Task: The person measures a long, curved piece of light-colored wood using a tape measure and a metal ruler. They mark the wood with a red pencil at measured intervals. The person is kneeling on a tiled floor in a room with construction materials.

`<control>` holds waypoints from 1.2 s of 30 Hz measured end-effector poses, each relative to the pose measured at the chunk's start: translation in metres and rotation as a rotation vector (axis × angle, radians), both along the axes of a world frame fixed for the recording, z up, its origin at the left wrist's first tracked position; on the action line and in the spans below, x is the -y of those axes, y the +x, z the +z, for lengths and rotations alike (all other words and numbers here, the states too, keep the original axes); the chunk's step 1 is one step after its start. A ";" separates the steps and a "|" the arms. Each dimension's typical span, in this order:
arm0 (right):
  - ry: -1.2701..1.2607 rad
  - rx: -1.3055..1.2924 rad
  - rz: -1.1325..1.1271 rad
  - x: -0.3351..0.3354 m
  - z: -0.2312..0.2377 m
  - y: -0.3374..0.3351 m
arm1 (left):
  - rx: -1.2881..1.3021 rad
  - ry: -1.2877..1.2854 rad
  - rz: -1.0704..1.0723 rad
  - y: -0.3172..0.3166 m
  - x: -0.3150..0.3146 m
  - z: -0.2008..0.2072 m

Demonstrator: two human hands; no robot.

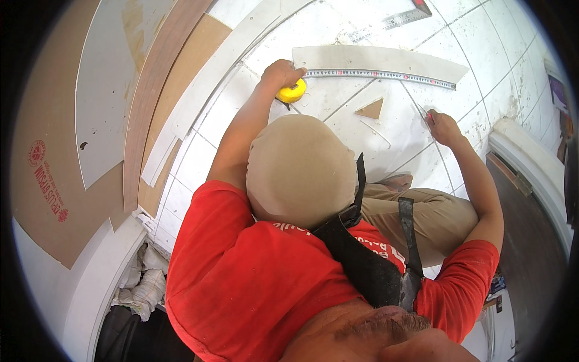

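Note:
My left hand (281, 74) is closed at the yellow tape measure (291, 91), by the left end of a pale board strip (374, 59). From there the pulled-out blade (386, 75) runs to the right along the strip's near edge. My right hand (444, 128) is closed low over the tiles, right of the strip and apart from it. A small reddish thing shows at its fingertips; its kind is too small to make out. Between my hands lie a brown triangular offcut (370, 109) and a thin pale sliver (377, 134).
Beyond the strip lies a metal square (392, 22) with a red part. Large boards (102, 78) and long strips (205, 90) lean or lie at the left. White sacks (145, 289) sit at lower left. A dark panel (531, 241) and white frame (531, 160) stand at right.

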State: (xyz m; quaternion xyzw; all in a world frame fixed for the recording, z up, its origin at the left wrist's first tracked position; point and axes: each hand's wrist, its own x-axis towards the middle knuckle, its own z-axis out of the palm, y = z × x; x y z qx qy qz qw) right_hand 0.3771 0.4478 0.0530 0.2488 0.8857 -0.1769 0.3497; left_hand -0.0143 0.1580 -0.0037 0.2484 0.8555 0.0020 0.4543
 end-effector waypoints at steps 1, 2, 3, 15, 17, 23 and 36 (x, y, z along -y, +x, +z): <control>0.002 -0.002 -0.002 0.000 0.000 0.000 | 0.002 -0.004 -0.002 0.000 0.000 0.000; 0.003 -0.004 -0.002 0.000 0.001 -0.001 | 0.004 -0.008 -0.004 0.000 -0.001 0.001; 0.003 -0.006 -0.002 0.000 0.001 -0.001 | 0.006 -0.011 -0.007 0.000 -0.001 0.001; -0.002 -0.060 0.003 -0.002 -0.003 0.004 | -0.009 0.003 -0.036 -0.001 0.000 -0.005; -0.004 -0.065 0.005 -0.003 -0.005 0.004 | -0.013 0.012 -0.031 -0.001 0.002 -0.006; -0.001 -0.064 0.008 -0.003 -0.005 0.006 | -0.018 0.033 -0.023 0.000 0.002 -0.003; 0.000 -0.028 0.004 -0.004 -0.005 0.006 | 0.032 0.007 0.009 -0.003 0.000 -0.008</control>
